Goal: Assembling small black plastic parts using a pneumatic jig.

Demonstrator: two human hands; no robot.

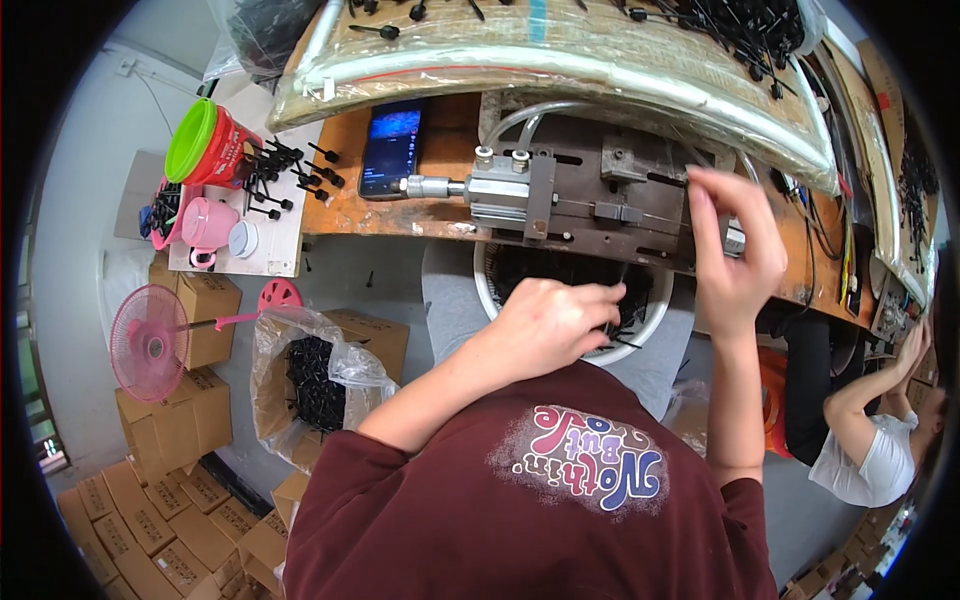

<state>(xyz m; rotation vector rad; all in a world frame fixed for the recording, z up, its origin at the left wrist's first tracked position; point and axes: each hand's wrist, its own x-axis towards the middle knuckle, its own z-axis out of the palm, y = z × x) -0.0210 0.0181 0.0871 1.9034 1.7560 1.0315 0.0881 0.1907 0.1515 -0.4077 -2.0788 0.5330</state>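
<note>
The dark metal fixture (640, 240) is set on the wooden workbench (455, 128), at the upper centre of the frame, with a silver cylinder (497, 205) mounted at its left. Near the fixture's right end, the right hand (738, 240) is held raised, thumb and forefinger brought close together; whether anything thin is pinched there cannot be told. Below, the left hand (555, 320) is held with fingers loosely bent over a white basket (483, 285) of black parts (540, 265); whether one is grasped cannot be told. Any part handled here would best be pinched lightly, kept straight along the cylinder's line, and fingertips kept clear of the sliding pieces. Farther left, a phone (392, 145) is laid beside the fixture.
</note>
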